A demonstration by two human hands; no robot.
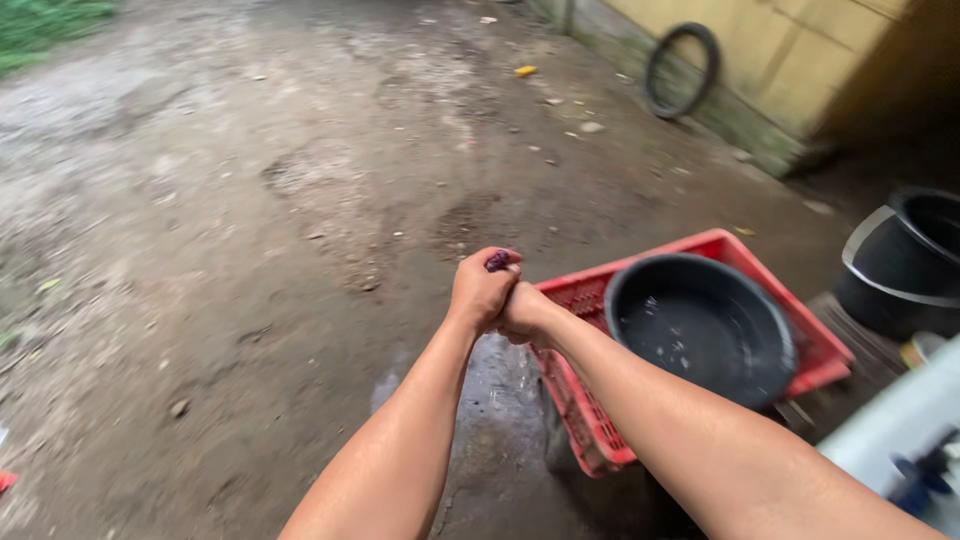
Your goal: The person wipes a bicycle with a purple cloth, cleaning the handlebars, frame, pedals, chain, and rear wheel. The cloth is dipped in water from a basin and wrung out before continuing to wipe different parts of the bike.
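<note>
Both my arms reach out over wet dirt ground. My left hand (480,290) is closed into a fist around a small dark purple wad of cloth (498,261) that peeks out at the top. My right hand (524,312) presses against the left fist from the right, and its fingers are clenched on the same cloth. Just to the right of the hands a black basin (700,330) with a little water in it sits on an upturned red plastic crate (590,420).
A wet patch (495,390) darkens the ground under the hands. A black bucket (905,265) stands at the right edge. A black tyre (682,68) leans against a yellow wall (790,50) at the back. Grass (40,25) shows at the top left.
</note>
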